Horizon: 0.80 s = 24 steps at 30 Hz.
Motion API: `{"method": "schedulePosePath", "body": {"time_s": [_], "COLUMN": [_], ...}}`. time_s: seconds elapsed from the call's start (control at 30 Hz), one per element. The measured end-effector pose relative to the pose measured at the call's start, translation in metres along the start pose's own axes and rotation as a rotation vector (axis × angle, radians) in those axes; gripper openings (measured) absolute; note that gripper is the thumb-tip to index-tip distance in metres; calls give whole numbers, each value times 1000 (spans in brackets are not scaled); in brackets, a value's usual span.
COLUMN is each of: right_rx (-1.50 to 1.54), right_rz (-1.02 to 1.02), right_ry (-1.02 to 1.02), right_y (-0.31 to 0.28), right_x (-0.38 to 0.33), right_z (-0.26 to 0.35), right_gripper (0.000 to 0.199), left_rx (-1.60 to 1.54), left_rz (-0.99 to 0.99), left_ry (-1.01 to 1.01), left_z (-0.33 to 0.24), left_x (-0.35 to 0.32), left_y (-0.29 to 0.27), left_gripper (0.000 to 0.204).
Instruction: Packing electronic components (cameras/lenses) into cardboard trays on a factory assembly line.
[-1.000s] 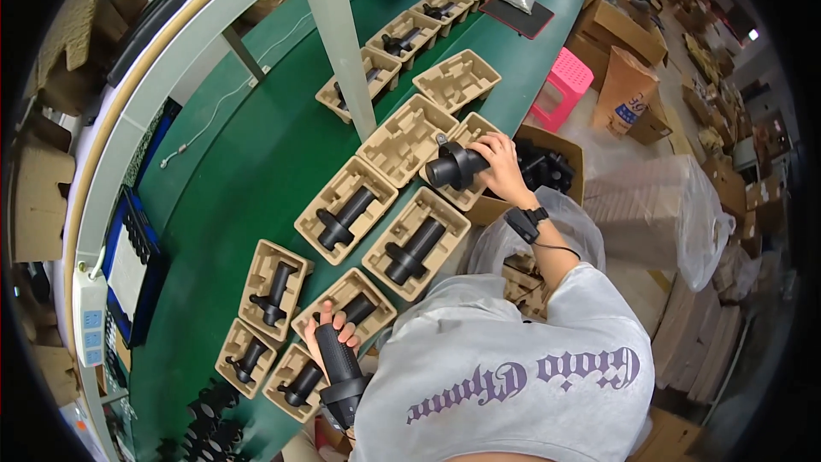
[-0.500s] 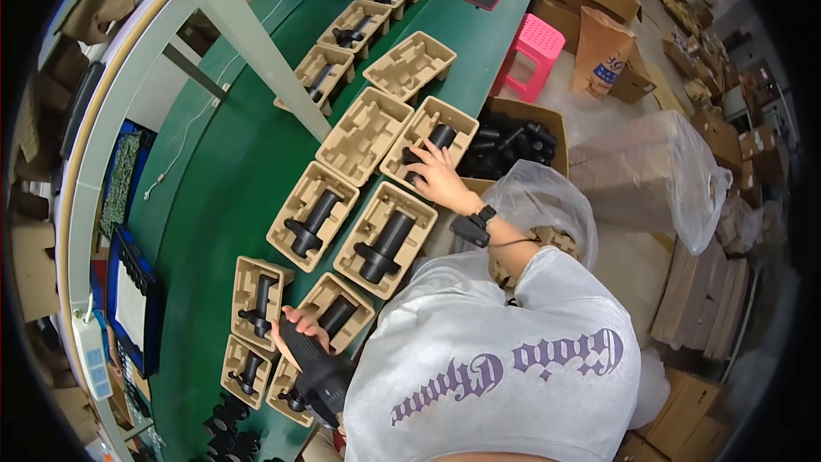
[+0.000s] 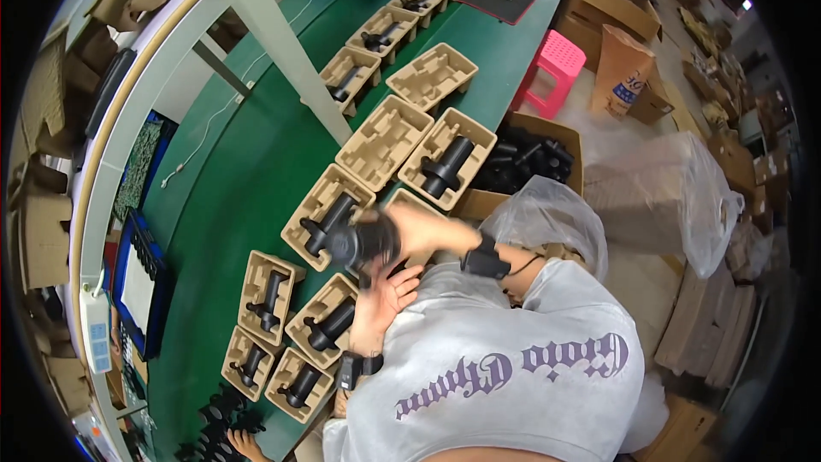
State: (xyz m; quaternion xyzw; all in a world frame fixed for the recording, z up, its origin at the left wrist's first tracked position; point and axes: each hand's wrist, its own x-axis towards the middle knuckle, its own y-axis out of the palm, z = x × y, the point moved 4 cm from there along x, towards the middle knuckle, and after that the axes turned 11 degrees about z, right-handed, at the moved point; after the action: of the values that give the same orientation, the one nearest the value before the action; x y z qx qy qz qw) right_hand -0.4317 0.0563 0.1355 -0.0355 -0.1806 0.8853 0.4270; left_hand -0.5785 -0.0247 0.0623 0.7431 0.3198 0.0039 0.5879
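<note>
A black cylindrical part (image 3: pixel 363 242), smeared by motion, is held up above the trays at the middle. My right hand (image 3: pixel 417 231), also blurred, grips it from the right. Just below it is my left hand (image 3: pixel 391 298), palm up with the fingers spread; whether it touches the part I cannot tell. Under the part, a tan moulded tray (image 3: pixel 295 235) holds a black flanged tube (image 3: pixel 329 221). Beyond my right hand, another tray (image 3: pixel 487 131) has a black flanged tube (image 3: pixel 447 167) lying in it. A tray beneath my right hand is mostly covered.
Two unfilled trays (image 3: pixel 385 141) (image 3: pixel 432 75) stand farther along the green table (image 3: pixel 222 180). Filled trays (image 3: pixel 272 295) lie nearer. A carton of black parts (image 3: pixel 530 154) stands at the right. Another person's hand (image 3: pixel 245 443) is by loose black parts (image 3: pixel 218 423), lower left.
My right hand has left the far tray, whose tube stays there, and come back to the black part. My left hand, earlier holding a black part low at the left, has moved right and opened.
</note>
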Motion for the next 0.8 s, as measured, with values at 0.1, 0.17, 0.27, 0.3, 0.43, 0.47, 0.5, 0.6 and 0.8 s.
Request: {"method": "schedulePosePath", "body": {"time_s": [0.1,0.17,0.27,0.3,0.43,0.47,0.5,0.6,0.8], "right_rx": [-727,-875,-989,-1004,-1015,-1001,-990,-1095,-1101], "right_rz": [-277,-418,-478,-540,-676,-719,-707,-701,-598], "right_ry": [197,246,247,214,194,210,205,67,44], "right_y": [-76,-103,-128,-130,-124,-122,-120,-115,-107], "right_x": [-8,-19,-8,-2,20,24,27,36,42], "right_z": [-35,-77,-104,-105,-120,-123,-126,-123,-133], "right_gripper": [53,58,56,58,61,62,62,59,54], "left_rx": [-83,-162,-273,-261,-230,-222,-204,-155,-158], "left_rz": [5,-26,-146,-203,-287,-305,-327,-348,-386], "left_ry": [126,186,296,333,452,484,490,522,524], "left_z": [1,6,9,10,10,9,8,9,7], "left_x": [-19,-37,-59,-66,-79,-82,-84,-87,-96], "left_y": [-14,-36,-46,-51,-55,-56,-56,-60,-56], "left_gripper": [54,51,44,43,41,40,40,43,38]}}
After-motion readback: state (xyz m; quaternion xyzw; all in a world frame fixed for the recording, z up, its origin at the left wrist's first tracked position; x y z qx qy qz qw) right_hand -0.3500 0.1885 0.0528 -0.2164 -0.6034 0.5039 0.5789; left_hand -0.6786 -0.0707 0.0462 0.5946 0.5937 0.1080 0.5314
